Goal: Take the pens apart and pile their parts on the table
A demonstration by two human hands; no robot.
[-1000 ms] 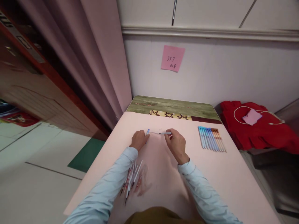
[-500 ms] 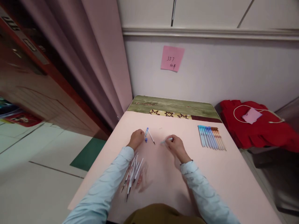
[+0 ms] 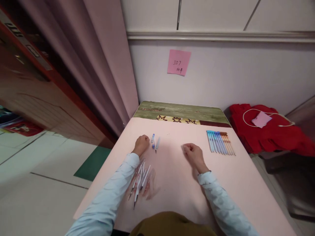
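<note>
Left hand (image 3: 141, 144) and right hand (image 3: 193, 154) rested curled shut on pink table (image 3: 236, 177) against far wall (image 3: 233, 75); pen parts (image 3: 155, 143) lay just right of left hand.

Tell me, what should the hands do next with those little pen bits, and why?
Probably the left hand should pick up the loose pen parts right beside it: they lie separate on the table, the right hand rests curled apart from them, and whole pens sit in a row.
</note>
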